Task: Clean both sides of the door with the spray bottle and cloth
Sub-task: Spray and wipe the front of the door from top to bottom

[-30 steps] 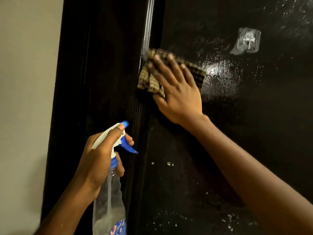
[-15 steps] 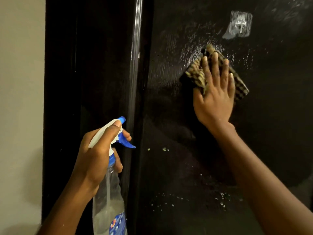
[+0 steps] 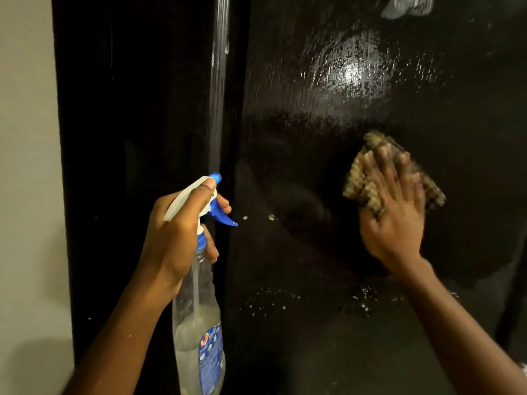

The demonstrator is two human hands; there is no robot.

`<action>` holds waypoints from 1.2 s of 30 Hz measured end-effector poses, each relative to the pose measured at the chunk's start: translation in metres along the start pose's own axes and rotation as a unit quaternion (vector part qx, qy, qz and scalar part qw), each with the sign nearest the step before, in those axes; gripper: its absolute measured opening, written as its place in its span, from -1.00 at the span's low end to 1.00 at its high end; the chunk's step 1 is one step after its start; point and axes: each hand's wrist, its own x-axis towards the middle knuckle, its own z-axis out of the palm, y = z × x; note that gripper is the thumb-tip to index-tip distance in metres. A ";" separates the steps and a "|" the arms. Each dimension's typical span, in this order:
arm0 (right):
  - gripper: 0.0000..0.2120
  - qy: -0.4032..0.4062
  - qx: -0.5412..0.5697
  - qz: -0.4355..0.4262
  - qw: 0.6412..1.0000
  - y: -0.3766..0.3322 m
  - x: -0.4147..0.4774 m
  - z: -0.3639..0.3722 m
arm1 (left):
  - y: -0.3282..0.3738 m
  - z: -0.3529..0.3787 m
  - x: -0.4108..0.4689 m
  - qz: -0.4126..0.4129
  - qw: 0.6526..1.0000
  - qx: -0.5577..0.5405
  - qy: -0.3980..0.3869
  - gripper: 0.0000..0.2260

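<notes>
Smeared by blur: right hand (image 3: 393, 223) and cloth (image 3: 359, 183); weave unreadable.
Covered by palm and fingers: most of cloth, only edges showing.
Cut off at bottom edge: base of spray bottle (image 3: 196, 323), both forearms.
Hidden under left hand (image 3: 174, 238): bottle neck, back of trigger head.
Too small to read: print on label (image 3: 211, 357).
Cropped at top edge: pale patch (image 3: 407, 5) on door (image 3: 313, 266), shape unclear.
Too tiny to identify: two light specks (image 3: 271, 217).
Lost in darkness: detail of dark panel (image 3: 137, 138) at left, frame or door impossible to tell.
</notes>
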 end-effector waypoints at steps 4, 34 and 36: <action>-0.31 0.047 0.028 0.162 0.985 -0.011 0.055 -0.011 | -0.003 0.015 -0.006 -0.003 1.000 -0.003 -0.013 -0.65; -0.39 0.031 0.047 0.020 0.998 0.239 -0.021 -0.040 | 0.053 0.283 -0.073 -0.012 0.997 -0.036 -0.074 -0.63; -0.39 0.024 0.047 0.017 0.998 0.244 -0.019 -0.041 | 0.059 0.308 -0.081 -0.014 0.996 -0.040 -0.077 -0.62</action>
